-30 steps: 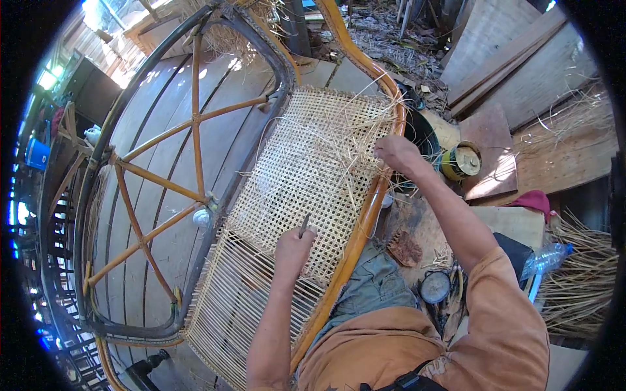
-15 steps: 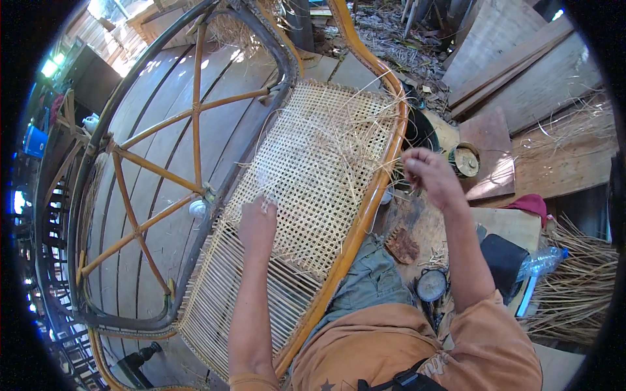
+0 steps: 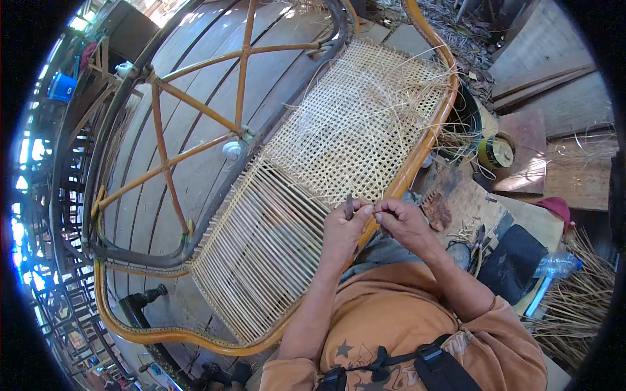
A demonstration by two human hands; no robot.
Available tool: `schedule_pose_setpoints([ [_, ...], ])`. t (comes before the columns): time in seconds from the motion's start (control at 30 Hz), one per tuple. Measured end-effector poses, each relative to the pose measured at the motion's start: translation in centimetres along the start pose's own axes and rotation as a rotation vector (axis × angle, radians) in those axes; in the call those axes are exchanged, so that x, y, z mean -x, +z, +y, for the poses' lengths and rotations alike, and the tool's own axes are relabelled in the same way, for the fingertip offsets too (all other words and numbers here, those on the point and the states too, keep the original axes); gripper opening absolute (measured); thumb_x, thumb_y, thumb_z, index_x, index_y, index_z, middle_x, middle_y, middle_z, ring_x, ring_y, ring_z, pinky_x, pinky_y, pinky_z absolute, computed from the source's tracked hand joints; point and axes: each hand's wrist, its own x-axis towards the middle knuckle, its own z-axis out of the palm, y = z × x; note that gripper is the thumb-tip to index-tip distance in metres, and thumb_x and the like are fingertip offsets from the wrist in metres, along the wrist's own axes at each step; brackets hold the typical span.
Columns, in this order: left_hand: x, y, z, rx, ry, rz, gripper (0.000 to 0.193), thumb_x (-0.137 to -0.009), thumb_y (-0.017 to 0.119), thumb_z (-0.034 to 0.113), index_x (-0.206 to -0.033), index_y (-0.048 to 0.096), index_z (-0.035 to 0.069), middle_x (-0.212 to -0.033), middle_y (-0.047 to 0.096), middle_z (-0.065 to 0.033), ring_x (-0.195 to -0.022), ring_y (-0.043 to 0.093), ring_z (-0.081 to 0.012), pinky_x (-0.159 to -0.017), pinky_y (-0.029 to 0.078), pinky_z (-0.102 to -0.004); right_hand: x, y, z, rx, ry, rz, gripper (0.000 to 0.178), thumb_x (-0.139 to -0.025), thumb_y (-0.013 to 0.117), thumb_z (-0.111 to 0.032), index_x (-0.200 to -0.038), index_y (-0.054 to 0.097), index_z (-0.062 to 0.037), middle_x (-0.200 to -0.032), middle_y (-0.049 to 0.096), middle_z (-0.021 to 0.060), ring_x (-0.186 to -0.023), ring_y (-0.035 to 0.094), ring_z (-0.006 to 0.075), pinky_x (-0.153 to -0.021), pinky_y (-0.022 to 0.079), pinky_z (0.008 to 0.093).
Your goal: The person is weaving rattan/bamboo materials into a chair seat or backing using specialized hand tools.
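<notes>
Over the near edge of a rattan seat my two hands meet, fingertips almost touching. My left hand (image 3: 345, 229) is closed, with a small dark tool (image 3: 349, 207) sticking up between thumb and fingers; its kind is unclear. In a pinch, my right hand (image 3: 405, 225) is closed too; whatever thin thing lies between its fingers is too small to make out. The seat has a woven cane mesh (image 3: 355, 120) at its far part and parallel cane strands (image 3: 261, 251) at its near left part. A glossy orange-brown rattan rail (image 3: 417, 163) borders it. Loose strands trail over the mesh.
A dark curved rattan frame with crossed poles (image 3: 202, 114) rises left of the seat. At right lie a round tin (image 3: 497, 152), a black pad (image 3: 515, 260), a plastic bottle (image 3: 558, 265), pliers (image 3: 477, 244) and a bundle of cane (image 3: 583, 306). Boards (image 3: 548, 98) lean behind.
Both hands have come together from apart, the left moving right and the right moving down and left. The dark tool now shows in my left hand. The view has shifted left and down.
</notes>
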Motion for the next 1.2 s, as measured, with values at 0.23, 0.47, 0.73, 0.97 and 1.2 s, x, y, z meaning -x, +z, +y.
schedule_pose_setpoints([
  [0.23,1.0,-2.8,-0.2,-0.093,0.079,0.222,0.014,-0.086,0.059,0.016,-0.089,0.06,0.003,-0.063,0.051,0.0027,-0.055,0.046,-0.0035,-0.05,0.036,-0.0194,2.0,1.8,1.0,0.117,-0.036,-0.145,0.011,-0.089,0.053,-0.013,-0.083,0.056,-0.0036,-0.065,0.048,-0.0047,-0.057,0.043,0.0039,-0.05,0.036,0.0213],
  [0.47,0.7,-8.3,-0.3,0.027,0.101,0.592,0.02,-0.085,0.059,0.022,-0.087,0.06,0.002,-0.06,0.051,-0.0005,-0.047,0.045,-0.0092,-0.045,0.038,-0.0248,3.5,1.7,1.7,-0.134,0.149,-0.253,0.011,-0.09,0.054,-0.015,-0.084,0.054,-0.0052,-0.071,0.053,-0.0028,-0.059,0.046,0.005,-0.053,0.039,0.0204],
  [0.73,6.2,-1.7,-2.9,-0.387,0.009,0.058,0.021,-0.086,0.06,0.023,-0.086,0.061,0.002,-0.069,0.053,0.0024,-0.059,0.042,-0.0054,-0.052,0.037,-0.0235,3.5,4.1,3.2,-0.517,0.08,-0.034,0.008,-0.087,0.059,-0.012,-0.087,0.058,-0.0043,-0.078,0.06,0.0004,-0.066,0.052,0.0064,-0.059,0.042,0.0195],
  [0.97,6.1,-3.6,-2.4,-0.563,-0.038,0.016,0.016,-0.084,0.059,0.018,-0.081,0.059,0.002,-0.066,0.05,0.0029,-0.061,0.042,-0.0051,-0.056,0.036,-0.022,3.0,3.3,4.1,-0.429,0.267,0.11,0.009,-0.085,0.062,-0.012,-0.086,0.06,-0.0034,-0.069,0.059,0.0015,-0.056,0.051,0.0076,-0.05,0.042,0.022],
  [1.2,3.0,-6.9,-2.2,-0.546,-0.126,0.052,0.02,-0.081,0.055,0.021,-0.079,0.059,0.001,-0.059,0.051,-0.0014,-0.052,0.047,-0.0113,-0.051,0.039,-0.0285,0.7,1.3,5.3,-0.476,0.206,0.19,0.014,-0.087,0.059,-0.017,-0.084,0.059,-0.0033,-0.063,0.057,0.0022,-0.05,0.052,0.0089,-0.043,0.041,0.0225],
])
